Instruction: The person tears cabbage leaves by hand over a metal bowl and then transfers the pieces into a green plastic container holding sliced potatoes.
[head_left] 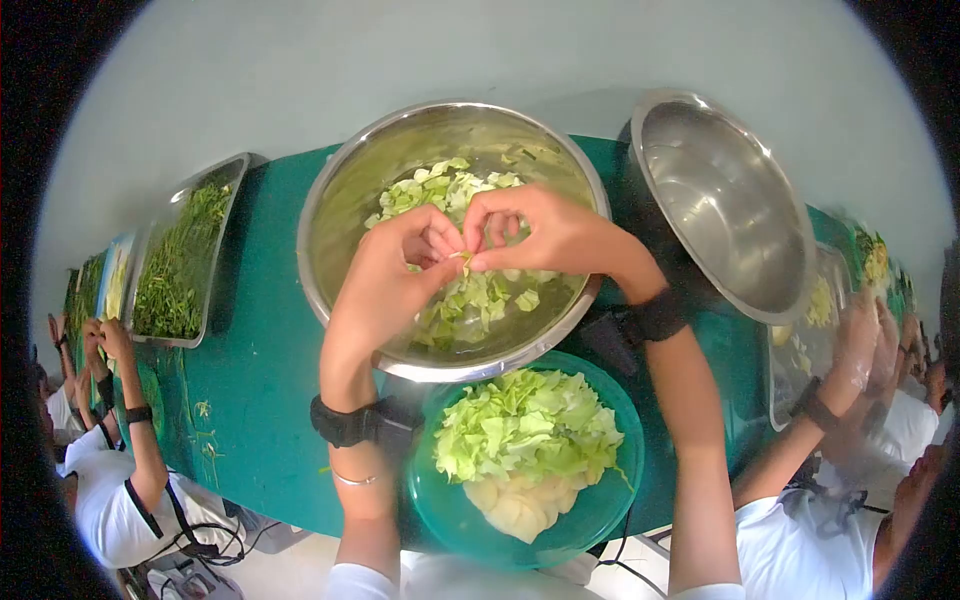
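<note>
My left hand [385, 285] and my right hand [545, 235] meet over a large steel bowl [335, 215] and pinch one small piece of cabbage leaf [462, 260] between their fingertips. Torn pale-green cabbage pieces [455, 190] lie in the bowl under my hands. Just in front of it, close to my body, a green plastic bowl [600, 500] holds a heap of cabbage leaves [525, 425] with paler pieces at its near side. Both wrists wear black bands.
An empty steel bowl [725, 195] leans tilted at the right. A steel tray of dark green leaves [180, 260] lies at the left on the green table [260, 400]. Persons in white shirts work at both sides, their hands raised over the table.
</note>
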